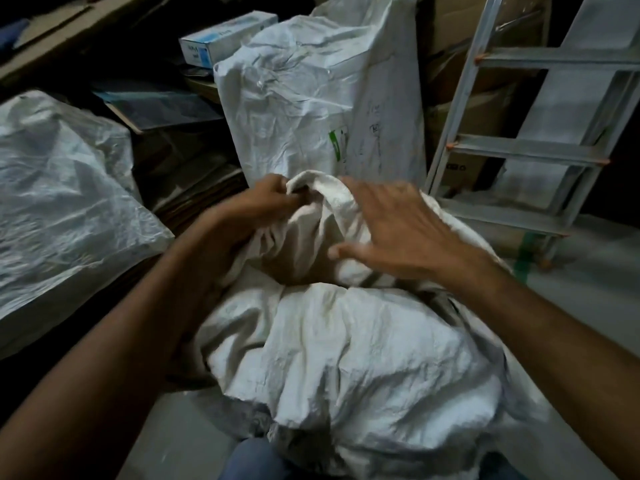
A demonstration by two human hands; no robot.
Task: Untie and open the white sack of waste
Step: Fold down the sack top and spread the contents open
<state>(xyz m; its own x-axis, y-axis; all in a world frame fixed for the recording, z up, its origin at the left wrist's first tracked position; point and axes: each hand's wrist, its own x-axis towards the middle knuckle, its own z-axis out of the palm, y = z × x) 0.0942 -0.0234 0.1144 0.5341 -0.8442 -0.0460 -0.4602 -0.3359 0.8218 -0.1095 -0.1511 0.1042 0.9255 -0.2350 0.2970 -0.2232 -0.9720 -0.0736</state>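
My left hand (pixel 266 199) pinches the sack (pixel 346 341) neck; my right hand (pixel 391 233) hovers open beside that pinch. I'd hold firm and work the knot loose there.

Sack (pixel 346 344) — white woven material, heavily creased, full and bulging. It sits on the grey floor directly in front of the person, its lower end near the knees. The neck is at the far upper end, gathered into a thick twisted fold; whether a tie remains there cannot be told. Mouth not open — no contents visible. Cloth near the neck appears off-white, slightly soiled.
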